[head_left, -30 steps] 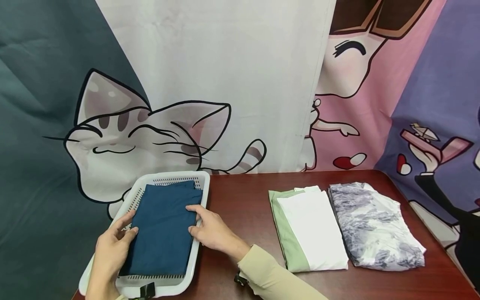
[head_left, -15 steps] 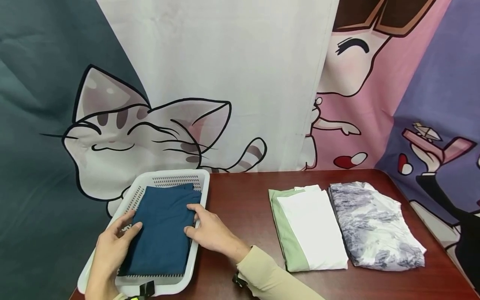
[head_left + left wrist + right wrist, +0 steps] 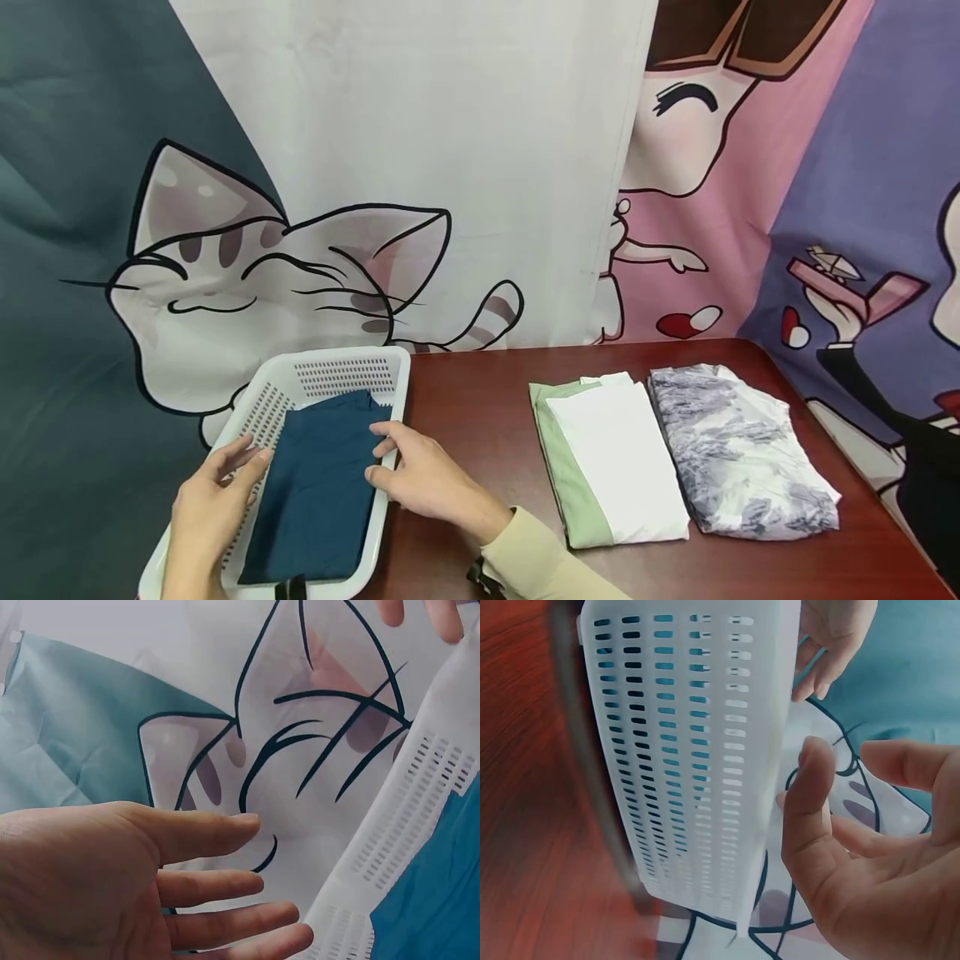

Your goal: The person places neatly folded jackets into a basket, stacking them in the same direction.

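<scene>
A folded dark blue garment lies in a white perforated plastic basket at the left of the table. My left hand hovers over the basket's left rim, beside the garment. In the left wrist view the left hand has nearly straight fingers and nothing in them. My right hand is over the right rim, its fingers near the garment's edge in the head view. The right wrist view shows the right hand above the rim, fingers loosely bent and bare of cloth.
On the reddish-brown table, a folded white and green garment lies right of the basket. Next to it is a folded grey and white patterned garment. A cartoon-printed curtain hangs behind the table.
The blue garment has sunk lower into the basket and shifted toward the near end, so more of the far wall shows. Both hands have let go of it and stay near the rims.
</scene>
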Available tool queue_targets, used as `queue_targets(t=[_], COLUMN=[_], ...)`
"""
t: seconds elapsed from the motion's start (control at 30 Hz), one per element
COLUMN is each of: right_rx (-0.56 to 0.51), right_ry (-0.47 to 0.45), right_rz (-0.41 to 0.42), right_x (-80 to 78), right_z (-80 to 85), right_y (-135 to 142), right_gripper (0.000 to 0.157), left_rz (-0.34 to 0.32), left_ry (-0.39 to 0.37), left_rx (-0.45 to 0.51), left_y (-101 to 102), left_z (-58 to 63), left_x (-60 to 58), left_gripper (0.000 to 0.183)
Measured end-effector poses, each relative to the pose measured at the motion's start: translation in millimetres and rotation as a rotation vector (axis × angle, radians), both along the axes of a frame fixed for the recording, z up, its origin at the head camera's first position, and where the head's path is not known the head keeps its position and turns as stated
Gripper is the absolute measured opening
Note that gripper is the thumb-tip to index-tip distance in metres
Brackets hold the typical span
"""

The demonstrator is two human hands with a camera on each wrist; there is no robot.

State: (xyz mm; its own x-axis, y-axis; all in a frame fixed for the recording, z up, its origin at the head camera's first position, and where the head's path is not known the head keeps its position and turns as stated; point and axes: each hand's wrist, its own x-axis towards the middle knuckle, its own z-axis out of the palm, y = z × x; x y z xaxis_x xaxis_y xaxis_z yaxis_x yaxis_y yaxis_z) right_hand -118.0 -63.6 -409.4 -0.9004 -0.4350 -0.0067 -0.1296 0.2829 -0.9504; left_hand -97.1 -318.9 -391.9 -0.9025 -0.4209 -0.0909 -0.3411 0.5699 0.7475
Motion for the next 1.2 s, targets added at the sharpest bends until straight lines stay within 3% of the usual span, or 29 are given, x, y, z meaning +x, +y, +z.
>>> queue_targets(t=[0.23,0.37,0.53,0.83,1.2], right_rx=[0.051,0.046,0.038,-0.067,-0.126], right_ry=[0.165,0.214,0.267,0.287,0.275], right_rz=[-0.026,-0.040,-0.088,-0.215,-0.291], right_x=[-2.4,-3.2,-3.0,-5.4,-7.5], right_z=[1.4,1.2,1.3,0.0,-4.3], right_y=[11.7,19.9,32.2,68.8,109.9], right_gripper=[0.055,0.057,0.057,0.052,0.050], left_rz=[-0.029,-0.048,-0.066,-0.174,-0.268], left_ry=[0.084,0.137,0.226,0.321,0.377], left_rx=[-0.059,-0.119,-0.113,-0.085,-0.082], left_y=[11.4,16.5,25.7,51.5,82.4], left_z=[5.4,7.9,9.1,8.7,1.2], left_x=[-3.6,-4.6,-5.1,-7.3,-12.1], left_gripper=[0.074,0.064,0.053,0.057,0.056])
